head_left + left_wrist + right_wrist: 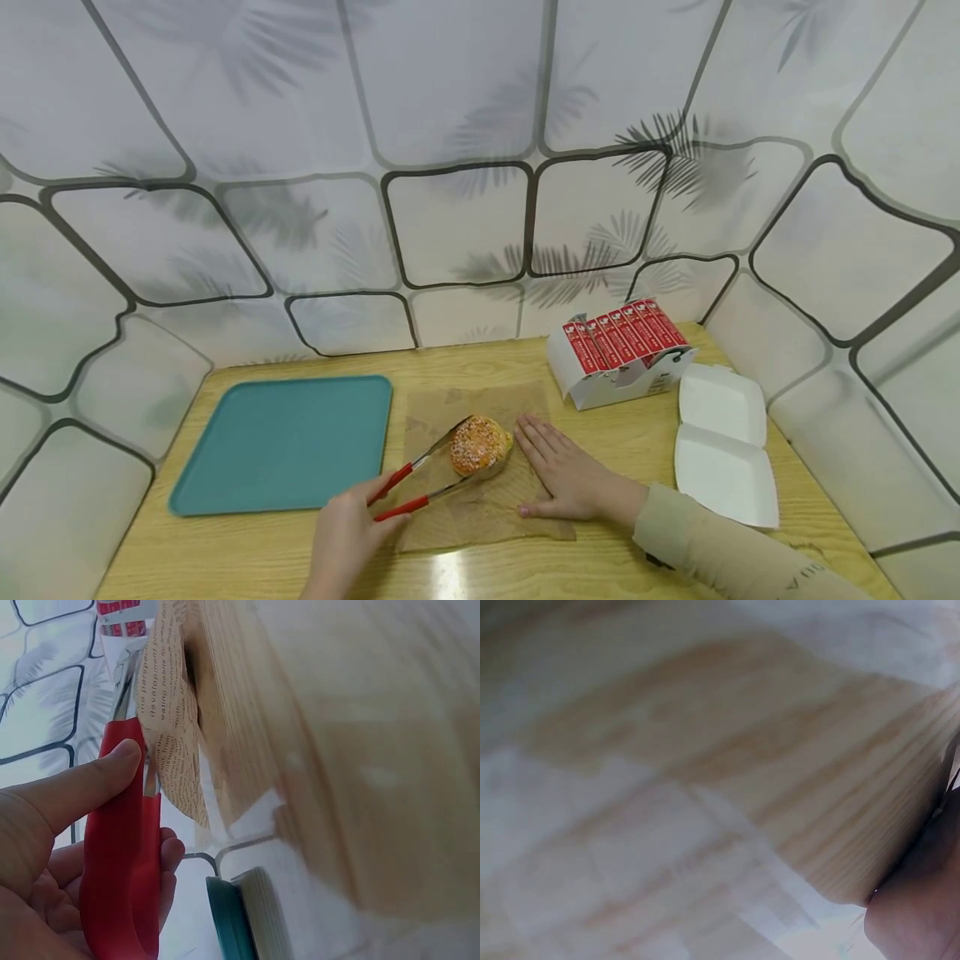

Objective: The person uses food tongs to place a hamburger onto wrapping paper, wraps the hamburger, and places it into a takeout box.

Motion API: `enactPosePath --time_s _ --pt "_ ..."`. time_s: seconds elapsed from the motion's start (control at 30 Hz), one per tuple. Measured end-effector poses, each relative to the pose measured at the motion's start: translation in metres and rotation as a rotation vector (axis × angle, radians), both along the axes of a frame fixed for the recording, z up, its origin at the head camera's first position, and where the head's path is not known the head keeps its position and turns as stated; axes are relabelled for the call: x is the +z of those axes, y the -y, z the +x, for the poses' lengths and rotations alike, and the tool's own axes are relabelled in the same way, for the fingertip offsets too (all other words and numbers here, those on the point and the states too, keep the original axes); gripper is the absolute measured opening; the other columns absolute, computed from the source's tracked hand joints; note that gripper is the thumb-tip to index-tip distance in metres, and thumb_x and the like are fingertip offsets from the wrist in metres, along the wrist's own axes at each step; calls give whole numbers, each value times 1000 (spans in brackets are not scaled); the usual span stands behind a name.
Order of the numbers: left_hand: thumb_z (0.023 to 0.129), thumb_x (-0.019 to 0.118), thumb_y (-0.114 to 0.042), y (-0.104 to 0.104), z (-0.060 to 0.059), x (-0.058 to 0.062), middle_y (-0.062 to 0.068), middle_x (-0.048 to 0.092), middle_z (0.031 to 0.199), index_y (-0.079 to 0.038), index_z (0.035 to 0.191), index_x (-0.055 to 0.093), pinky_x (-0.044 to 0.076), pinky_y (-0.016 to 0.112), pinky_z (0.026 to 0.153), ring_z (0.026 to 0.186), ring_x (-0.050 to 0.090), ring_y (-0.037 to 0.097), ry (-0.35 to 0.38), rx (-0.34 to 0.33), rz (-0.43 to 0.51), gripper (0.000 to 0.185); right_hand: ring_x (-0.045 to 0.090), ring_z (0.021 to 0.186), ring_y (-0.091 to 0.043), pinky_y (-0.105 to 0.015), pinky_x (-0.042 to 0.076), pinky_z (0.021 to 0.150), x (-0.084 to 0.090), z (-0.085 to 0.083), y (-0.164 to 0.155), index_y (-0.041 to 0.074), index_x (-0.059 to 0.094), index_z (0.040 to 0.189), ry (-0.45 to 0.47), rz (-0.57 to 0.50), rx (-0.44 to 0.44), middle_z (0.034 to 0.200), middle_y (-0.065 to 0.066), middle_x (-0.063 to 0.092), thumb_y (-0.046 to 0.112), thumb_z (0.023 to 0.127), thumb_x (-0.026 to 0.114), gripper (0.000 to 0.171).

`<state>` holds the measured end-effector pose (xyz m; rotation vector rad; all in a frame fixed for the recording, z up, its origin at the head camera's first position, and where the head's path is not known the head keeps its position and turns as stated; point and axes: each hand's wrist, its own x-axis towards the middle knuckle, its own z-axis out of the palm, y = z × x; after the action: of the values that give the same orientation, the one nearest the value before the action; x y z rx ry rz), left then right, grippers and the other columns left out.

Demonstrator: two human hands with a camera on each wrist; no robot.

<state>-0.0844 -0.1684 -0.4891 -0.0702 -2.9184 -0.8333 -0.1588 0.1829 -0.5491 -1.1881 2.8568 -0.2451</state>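
My left hand (347, 527) grips a pair of tongs (408, 505) by its red handles; the left wrist view shows the thumb on the red handle (120, 847). The metal arms of the tongs reach either side of a round, sesame-topped bun (478, 445). Beneath the bun lies a brown sheet of printed paper (480, 525). My right hand (566, 471) rests on the right part of that paper, fingers stretched out flat beside the bun. In the right wrist view only a dark bit of the hand (915, 922) shows at the lower right.
A teal tray (292, 450) lies at the left of the wooden table (247, 554). Red-and-white packets stand in a white carton (622, 387) at the back right. An open white clamshell box (727, 475) lies at the right. Patterned walls (465, 225) border the table.
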Motion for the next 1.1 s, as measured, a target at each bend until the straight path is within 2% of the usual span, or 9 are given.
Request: enactPosePath --time_s 0.07,0.17,0.27,0.57,1.1 --pt "67 102 -24 0 -1 0 18 82 106 -5 124 79 65 50 77 94 78 36 11 2 -4 64 15 164 -43 -41 4 137 3 1 1 -3 16 168 -1 14 4 177 -26 12 85 96 39 116" --pt "66 102 -24 0 -2 -1 18 82 106 -5 123 79 65 50 77 93 78 36 21 4 -6 65 19 163 -45 -52 22 135 8 1 3 -5 19 167 -18 59 11 175 -28 15 82 97 44 114" --pt "65 102 -24 0 -3 -2 18 82 106 -5 123 79 64 50 77 93 78 36 27 4 -5 65 21 163 -45 -55 30 132 12 1 4 -7 21 166 -33 107 11 175 -29 17 80 98 47 113" --pt "66 102 -18 2 -4 -2 19 80 114 -3 127 77 65 51 82 101 76 37 69 17 71 68 19 164 -44 -54 27 133 14 1 6 -6 21 166 -10 124 1 175 -29 16 78 97 50 113" --pt "65 102 -17 4 0 -1 17 81 113 -4 125 77 65 51 85 102 77 36 14 18 85 66 19 164 -44 -53 29 133 14 0 7 -6 22 166 -19 132 5 175 -29 16 79 97 49 113"
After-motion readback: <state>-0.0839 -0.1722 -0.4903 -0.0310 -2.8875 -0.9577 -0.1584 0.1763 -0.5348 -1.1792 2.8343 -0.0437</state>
